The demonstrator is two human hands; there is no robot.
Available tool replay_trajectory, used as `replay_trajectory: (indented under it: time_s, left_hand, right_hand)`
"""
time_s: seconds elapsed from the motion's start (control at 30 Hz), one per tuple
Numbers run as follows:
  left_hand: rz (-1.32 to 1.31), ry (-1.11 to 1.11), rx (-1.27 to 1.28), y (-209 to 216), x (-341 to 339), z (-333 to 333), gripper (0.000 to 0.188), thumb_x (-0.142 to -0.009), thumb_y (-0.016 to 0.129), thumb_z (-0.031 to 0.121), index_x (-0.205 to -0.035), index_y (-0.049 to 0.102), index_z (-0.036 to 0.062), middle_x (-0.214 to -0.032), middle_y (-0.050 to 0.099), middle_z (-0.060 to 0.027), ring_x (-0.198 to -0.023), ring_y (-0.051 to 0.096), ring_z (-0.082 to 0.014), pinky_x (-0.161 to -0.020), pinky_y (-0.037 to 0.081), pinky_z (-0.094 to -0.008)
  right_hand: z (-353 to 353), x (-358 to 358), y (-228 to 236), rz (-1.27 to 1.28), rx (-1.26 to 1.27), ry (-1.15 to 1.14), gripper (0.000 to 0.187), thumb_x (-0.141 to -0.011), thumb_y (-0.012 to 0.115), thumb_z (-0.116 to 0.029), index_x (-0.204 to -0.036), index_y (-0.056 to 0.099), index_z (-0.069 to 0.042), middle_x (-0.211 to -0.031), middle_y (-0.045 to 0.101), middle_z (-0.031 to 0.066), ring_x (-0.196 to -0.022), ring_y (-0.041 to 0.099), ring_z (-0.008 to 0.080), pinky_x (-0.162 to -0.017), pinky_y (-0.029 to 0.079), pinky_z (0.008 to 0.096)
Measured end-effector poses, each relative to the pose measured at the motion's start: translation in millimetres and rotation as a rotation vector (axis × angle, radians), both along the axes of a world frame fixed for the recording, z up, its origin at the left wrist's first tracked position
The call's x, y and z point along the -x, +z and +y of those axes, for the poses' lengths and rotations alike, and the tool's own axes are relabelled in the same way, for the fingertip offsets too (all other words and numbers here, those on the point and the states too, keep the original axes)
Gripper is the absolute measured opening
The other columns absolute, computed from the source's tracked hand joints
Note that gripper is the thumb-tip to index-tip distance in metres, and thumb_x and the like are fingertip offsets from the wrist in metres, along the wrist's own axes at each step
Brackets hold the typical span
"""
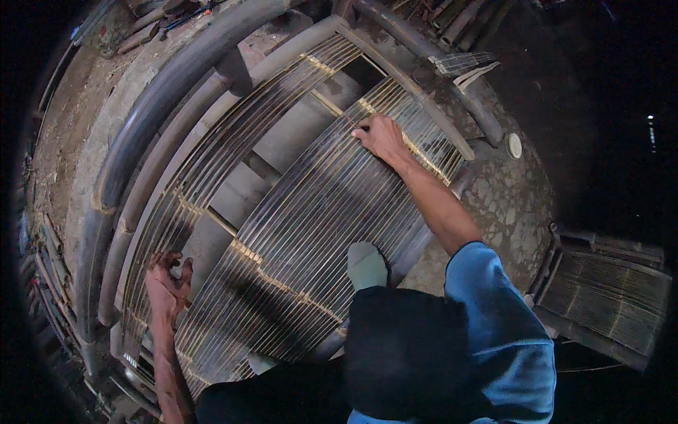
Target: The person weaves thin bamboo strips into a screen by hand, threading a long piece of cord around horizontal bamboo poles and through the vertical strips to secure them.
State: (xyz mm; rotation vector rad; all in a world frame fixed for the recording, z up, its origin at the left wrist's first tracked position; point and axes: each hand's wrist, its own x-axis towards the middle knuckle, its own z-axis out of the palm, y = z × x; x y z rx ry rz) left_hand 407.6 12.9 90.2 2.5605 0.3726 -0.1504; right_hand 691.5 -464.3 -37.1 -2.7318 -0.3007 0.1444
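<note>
A wide panel of thin bamboo slats (318,205), lashed across with pale binding rows (282,279), spreads beneath me on a pole frame. Toward its far end, my right hand (381,138) has its fingers drawn together on one of the slats at the edge of a long gap. My left hand (167,286) is low on the left, over the outer group of slats (187,187); its fingers are curled and its thumb stands apart. Two bare crosspieces (223,221) span the gap between the slat groups. What lies beneath the right fingertips is hidden.
Thick curved bamboo poles (116,166) run along the left side. My socked foot (367,266) rests on the panel. A pale round lid-like thing (514,145) lies on the stony floor at right. Another slatted bamboo piece (604,293) stands farther right.
</note>
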Motion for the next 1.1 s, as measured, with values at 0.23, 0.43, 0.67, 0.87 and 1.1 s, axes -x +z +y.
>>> replay_trajectory:
  time_s: [0.23, 0.43, 0.67, 0.87, 1.1]
  left_hand:
    - [0.189, -0.402, -0.246, 66.3, -95.4, -79.2, 0.026, -0.077, 0.073, 0.007, -0.101, 0.067, 0.0002, -0.094, 0.066, -0.0209, -0.088, 0.063, -0.0431, -0.079, 0.052, -0.048]
    - [0.037, -0.444, -0.031, -25.3, -169.4, -188.0, 0.04, -0.081, 0.077, 0.017, -0.117, 0.067, 0.0035, -0.108, 0.07, -0.0219, -0.098, 0.068, -0.0387, -0.084, 0.055, -0.0441]
    - [0.066, -0.096, 1.421, -57.9, -225.8, -314.5, 0.048, -0.085, 0.08, 0.026, -0.124, 0.064, 0.0034, -0.096, 0.07, -0.0082, -0.073, 0.062, -0.0155, -0.067, 0.051, -0.0263]
    - [0.249, 0.427, 1.434, -82.4, -231.6, -227.5, 0.029, -0.092, 0.072, 0.023, -0.11, 0.07, 0.0006, -0.079, 0.064, -0.0007, -0.059, 0.052, -0.0092, -0.054, 0.041, -0.0232]
    - [0.124, 0.057, 0.457, -159.2, -251.7, -215.4, 0.025, -0.085, 0.074, 0.022, -0.095, 0.078, -0.0002, -0.089, 0.076, -0.0146, -0.077, 0.073, -0.022, -0.074, 0.056, -0.0361]
  right_hand:
    - [-15.0, -4.3, -29.9, -0.15, -0.008, 0.078, 0.022, -0.088, 0.067, -0.023, -0.088, 0.073, -0.001, -0.093, 0.068, 0.0228, -0.089, 0.068, 0.042, -0.082, 0.053, 0.0513]
    - [-3.2, -11.8, -13.0, 0.233, -0.161, -0.011, 0.026, -0.09, 0.062, -0.024, -0.089, 0.072, 0.001, -0.096, 0.066, 0.02, -0.089, 0.067, 0.0364, -0.079, 0.054, 0.0482]
    - [30.3, -12.7, 108.7, 0.195, -0.875, 0.399, 0.027, -0.092, 0.074, -0.024, -0.101, 0.075, 0.001, -0.117, 0.069, 0.0126, -0.097, 0.065, 0.0154, -0.08, 0.055, 0.031]
    - [-10.1, -83.6, 92.7, -0.043, -0.639, 0.375, 0.031, -0.095, 0.068, -0.034, -0.108, 0.077, -0.008, -0.105, 0.074, 0.0119, -0.093, 0.069, 0.0257, -0.081, 0.053, 0.0385]
    - [-8.6, -121.9, 31.4, 0.178, 0.016, 0.404, 0.036, -0.096, 0.058, -0.022, -0.13, 0.068, -0.015, -0.122, 0.067, 0.0151, -0.116, 0.061, 0.0326, -0.101, 0.049, 0.0454]
